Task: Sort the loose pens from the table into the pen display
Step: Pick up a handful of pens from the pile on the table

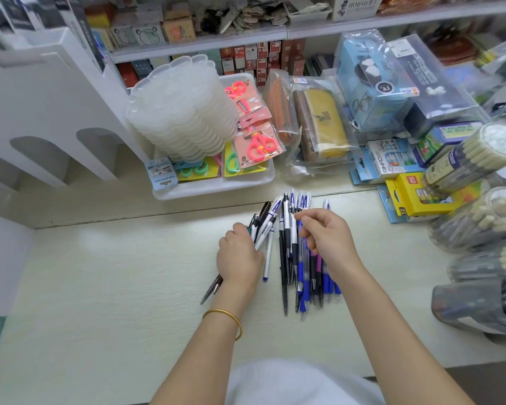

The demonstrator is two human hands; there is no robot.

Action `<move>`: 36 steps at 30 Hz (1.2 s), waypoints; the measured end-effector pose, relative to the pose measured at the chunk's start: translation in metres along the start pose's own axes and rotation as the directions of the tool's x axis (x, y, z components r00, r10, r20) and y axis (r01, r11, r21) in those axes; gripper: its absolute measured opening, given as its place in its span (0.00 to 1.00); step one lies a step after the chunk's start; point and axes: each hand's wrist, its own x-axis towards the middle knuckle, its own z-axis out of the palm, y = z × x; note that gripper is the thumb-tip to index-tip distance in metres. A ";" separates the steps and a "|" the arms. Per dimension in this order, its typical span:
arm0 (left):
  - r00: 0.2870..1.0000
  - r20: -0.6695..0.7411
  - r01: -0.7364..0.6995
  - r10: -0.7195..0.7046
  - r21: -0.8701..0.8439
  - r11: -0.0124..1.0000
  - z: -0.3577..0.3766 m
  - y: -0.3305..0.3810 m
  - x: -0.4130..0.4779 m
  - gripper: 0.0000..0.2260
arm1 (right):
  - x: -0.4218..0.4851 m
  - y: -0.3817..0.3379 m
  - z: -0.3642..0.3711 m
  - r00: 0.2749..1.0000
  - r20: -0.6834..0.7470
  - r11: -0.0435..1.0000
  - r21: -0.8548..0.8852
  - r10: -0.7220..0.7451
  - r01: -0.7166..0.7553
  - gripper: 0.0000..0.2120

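Head view: left hand (240, 255) gripped a pen bundle (264, 222); right hand (330, 238) pinched one pen (294, 228) in the loose pile (313, 276).

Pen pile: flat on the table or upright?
Flat. The pens lie side by side on the table; left hand grips a few, right hand pinches one.
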 end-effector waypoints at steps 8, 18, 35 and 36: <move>0.992 -0.057 -0.112 0.116 0.072 0.991 -0.005 -0.003 -0.005 0.11 | -0.010 0.002 -0.001 1.000 -0.016 1.000 -0.006 -0.002 0.002 0.10; 0.991 0.055 -0.103 0.121 -0.251 0.962 -0.024 -0.018 -0.008 0.12 | -0.020 0.006 0.011 1.000 0.001 0.999 -0.053 -0.004 0.004 0.11; 0.988 -0.086 -0.129 0.124 -0.908 0.397 -0.111 0.003 -0.013 0.14 | -0.038 0.007 0.051 0.980 0.127 0.988 0.010 0.152 -0.154 0.09; 0.987 -0.121 -0.153 0.110 -0.924 0.351 -0.119 0.008 -0.010 0.14 | -0.041 0.008 0.058 0.965 0.160 0.975 0.052 0.206 -0.217 0.11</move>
